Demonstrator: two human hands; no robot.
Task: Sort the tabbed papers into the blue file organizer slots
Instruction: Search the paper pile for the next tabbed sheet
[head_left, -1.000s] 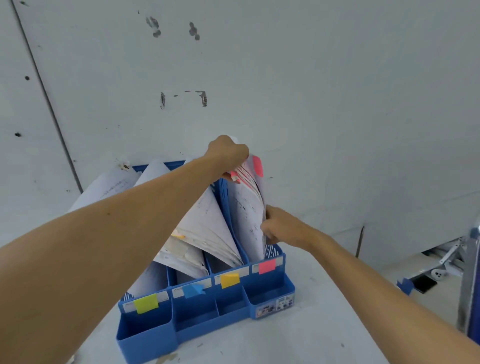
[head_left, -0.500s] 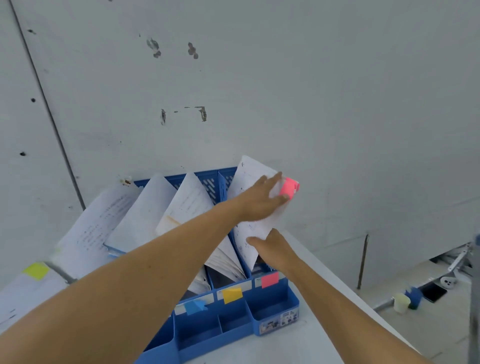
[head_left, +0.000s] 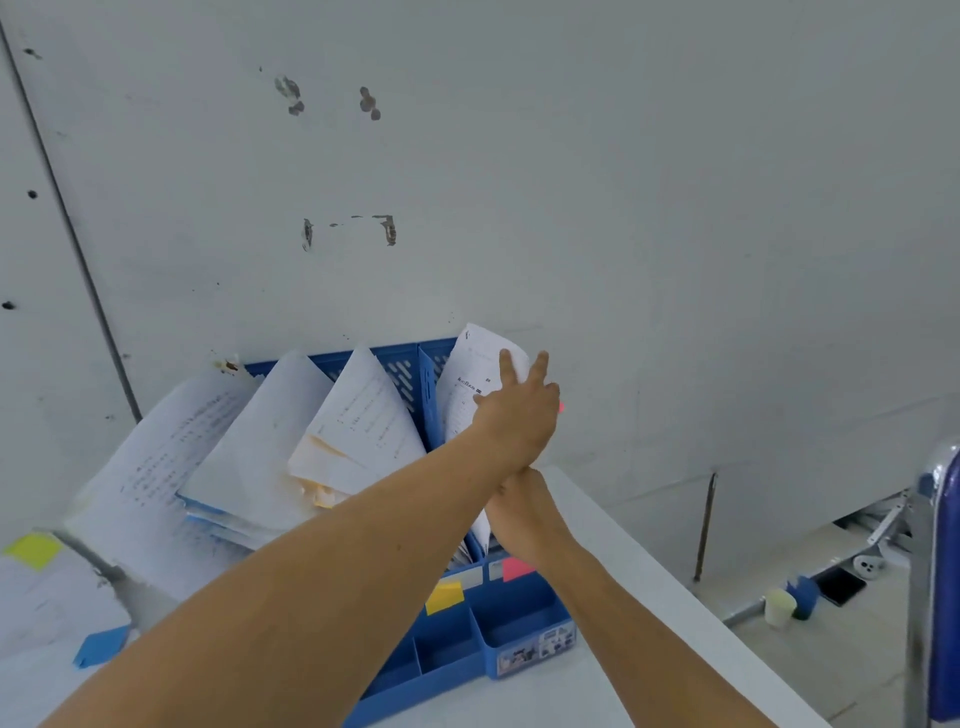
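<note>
One pink-tabbed sheaf (head_left: 478, 364) stood in the rightmost slot of the blue file organizer (head_left: 511, 621). My left hand (head_left: 519, 415), which gripped its top a second earlier, now pressed it with straight, spread fingers, holding nothing. My right hand (head_left: 524, 506) touched its base, fingers hidden. I judged it filed.

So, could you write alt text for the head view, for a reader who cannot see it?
A person's left hand presses with straight fingers on white papers standing in the rightmost slot of a blue file organizer on a white table. The right hand reaches toward the same papers under the left wrist, its fingers hidden.
</note>
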